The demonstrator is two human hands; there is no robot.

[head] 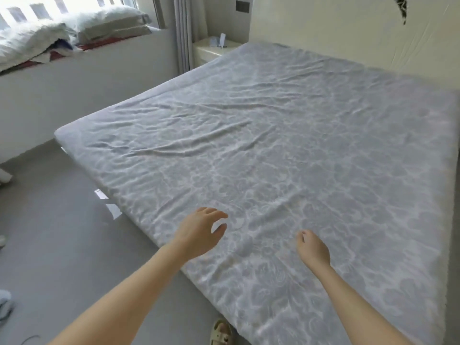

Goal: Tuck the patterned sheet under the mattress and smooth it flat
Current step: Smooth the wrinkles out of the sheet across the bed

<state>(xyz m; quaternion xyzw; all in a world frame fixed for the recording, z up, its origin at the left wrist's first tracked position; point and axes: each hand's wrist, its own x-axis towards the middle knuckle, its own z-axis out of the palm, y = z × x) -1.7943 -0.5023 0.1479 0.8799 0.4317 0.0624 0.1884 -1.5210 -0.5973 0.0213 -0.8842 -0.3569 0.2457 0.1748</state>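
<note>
A grey and white patterned sheet [286,150] covers the whole mattress, with long wrinkles across its far left half. Its left edge wraps over the mattress side [104,180]. My left hand [199,232] hovers over the near left edge of the sheet, fingers spread and holding nothing. My right hand [312,249] is over the sheet further right, fingers curled loosely downward; whether it pinches the cloth is unclear.
A cream headboard [348,28] stands at the far end. A bedside table [214,49] sits by the curtain. Pillows and a duvet [49,31] lie on the window ledge. Grey floor [49,232] runs along the left; a sandal [221,332] shows near the bed.
</note>
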